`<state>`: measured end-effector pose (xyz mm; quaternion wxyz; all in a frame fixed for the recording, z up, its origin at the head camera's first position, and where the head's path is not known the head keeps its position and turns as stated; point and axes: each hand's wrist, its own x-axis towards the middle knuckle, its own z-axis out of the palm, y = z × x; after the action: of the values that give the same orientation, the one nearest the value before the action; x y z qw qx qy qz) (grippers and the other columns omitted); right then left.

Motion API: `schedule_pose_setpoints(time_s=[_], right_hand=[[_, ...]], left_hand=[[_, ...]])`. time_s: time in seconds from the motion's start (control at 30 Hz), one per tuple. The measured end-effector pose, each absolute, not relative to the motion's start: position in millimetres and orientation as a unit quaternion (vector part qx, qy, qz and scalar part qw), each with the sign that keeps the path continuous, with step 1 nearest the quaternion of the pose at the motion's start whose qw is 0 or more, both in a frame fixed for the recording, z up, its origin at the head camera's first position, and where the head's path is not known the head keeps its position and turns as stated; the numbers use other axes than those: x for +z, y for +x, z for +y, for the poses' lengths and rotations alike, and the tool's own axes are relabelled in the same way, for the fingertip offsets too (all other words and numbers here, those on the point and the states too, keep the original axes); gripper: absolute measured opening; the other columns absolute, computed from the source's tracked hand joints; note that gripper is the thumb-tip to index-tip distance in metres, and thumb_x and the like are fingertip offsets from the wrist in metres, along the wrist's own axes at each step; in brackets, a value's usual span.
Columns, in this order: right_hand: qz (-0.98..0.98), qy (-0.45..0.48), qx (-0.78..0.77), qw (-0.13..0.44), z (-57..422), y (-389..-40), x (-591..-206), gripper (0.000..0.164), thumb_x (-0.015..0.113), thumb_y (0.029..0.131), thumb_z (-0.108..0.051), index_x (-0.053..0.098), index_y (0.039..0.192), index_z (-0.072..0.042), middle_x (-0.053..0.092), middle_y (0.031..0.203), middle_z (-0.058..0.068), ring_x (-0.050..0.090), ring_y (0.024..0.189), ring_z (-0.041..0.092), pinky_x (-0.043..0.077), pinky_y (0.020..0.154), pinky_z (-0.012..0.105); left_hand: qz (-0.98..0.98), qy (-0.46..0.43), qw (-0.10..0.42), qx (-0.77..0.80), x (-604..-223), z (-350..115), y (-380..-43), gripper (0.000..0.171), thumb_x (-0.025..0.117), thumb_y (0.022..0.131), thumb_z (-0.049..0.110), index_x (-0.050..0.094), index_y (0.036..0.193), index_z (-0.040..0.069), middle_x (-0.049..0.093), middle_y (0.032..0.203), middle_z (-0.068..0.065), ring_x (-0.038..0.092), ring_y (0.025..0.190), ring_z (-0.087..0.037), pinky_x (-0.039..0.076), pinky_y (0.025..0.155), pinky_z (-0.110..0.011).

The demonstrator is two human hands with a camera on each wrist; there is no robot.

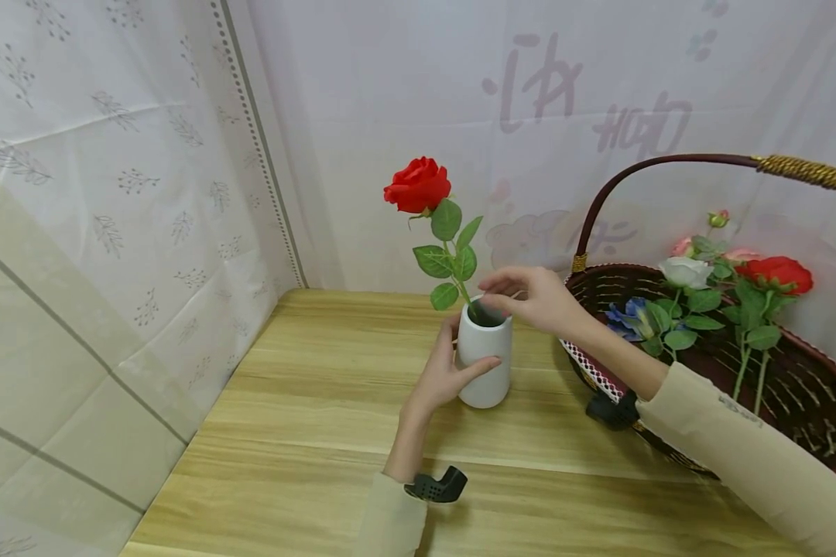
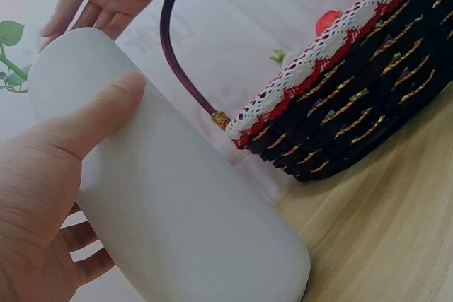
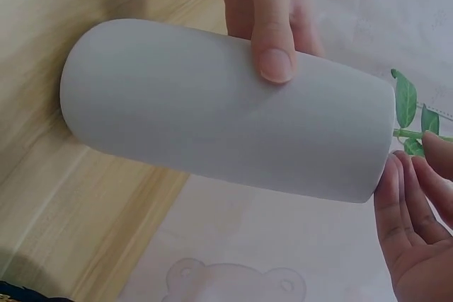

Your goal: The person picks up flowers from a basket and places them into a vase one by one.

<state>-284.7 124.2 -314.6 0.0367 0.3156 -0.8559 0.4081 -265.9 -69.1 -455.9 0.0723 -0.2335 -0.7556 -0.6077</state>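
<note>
A white vase [image 1: 484, 363] stands upright on the wooden table. My left hand [image 1: 447, 375] grips its side, the thumb across the front in the left wrist view and fingers behind. A red rose [image 1: 418, 186] with green leaves stands in the vase, its stem leaning left against the rim; the stem's lower end is hidden inside. Over the vase's mouth is my right hand [image 1: 529, 298], fingers loosely bent and thumb apart from them. Its fingertips [image 3: 393, 171] are beside the rim in the right wrist view, with nothing seen pinched between them.
A dark woven basket [image 1: 825, 402] with a tall handle [image 1: 676, 158] stands at the right of the table [image 1: 306, 433]. In it lie a blue flower [image 1: 629, 319], a white rose [image 1: 686, 272] and another red rose [image 1: 776, 272]. Patterned curtains [image 1: 146, 193] hang behind and left.
</note>
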Motion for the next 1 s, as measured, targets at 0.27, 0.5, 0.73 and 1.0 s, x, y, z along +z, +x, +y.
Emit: schedule_pose_setpoints(time_s=[0.27,0.5,0.73,1.0], right_hand=[[-0.851,0.301,0.429,0.037,130.2,-276.7,-315.6,0.026,0.070,0.097,-0.024,0.072,0.117,-0.006,0.073,0.107,0.006,0.068,0.099,0.020,0.055,0.087,0.043],[-0.851,0.285,0.439,0.043,137.5,-270.7,-321.1,0.026,0.071,0.097,-0.024,0.072,0.116,-0.006,0.073,0.105,0.005,0.067,0.097,0.019,0.056,0.083,0.040],[-0.840,0.282,0.463,0.033,142.5,-263.3,-327.7,0.024,0.070,0.097,-0.018,0.071,0.114,0.000,0.072,0.102,0.009,0.068,0.092,0.024,0.058,0.076,0.032],[-0.845,0.278,0.455,0.043,154.4,-257.3,-330.5,0.022,0.071,0.097,-0.019,0.072,0.113,-0.003,0.072,0.101,0.006,0.069,0.087,0.023,0.059,0.072,0.032]], left_hand=[[-0.755,-0.232,0.069,-0.610,-455.2,-68.7,-264.4,0.078,0.082,0.087,0.030,0.035,0.147,0.019,0.050,0.136,-0.002,0.050,0.123,-0.016,0.042,0.104,-0.043],[-0.753,-0.233,0.074,-0.611,-454.8,-68.9,-264.3,0.076,0.082,0.087,0.027,0.036,0.147,0.017,0.051,0.135,-0.003,0.051,0.122,-0.017,0.043,0.102,-0.044],[-0.757,-0.227,0.074,-0.609,-455.1,-69.2,-264.4,0.077,0.083,0.086,0.026,0.036,0.146,0.017,0.051,0.134,-0.002,0.051,0.122,-0.015,0.043,0.102,-0.043],[-0.756,-0.227,0.079,-0.609,-455.5,-68.3,-265.5,0.076,0.083,0.086,0.026,0.038,0.146,0.015,0.052,0.133,-0.002,0.051,0.121,-0.015,0.043,0.102,-0.043]])
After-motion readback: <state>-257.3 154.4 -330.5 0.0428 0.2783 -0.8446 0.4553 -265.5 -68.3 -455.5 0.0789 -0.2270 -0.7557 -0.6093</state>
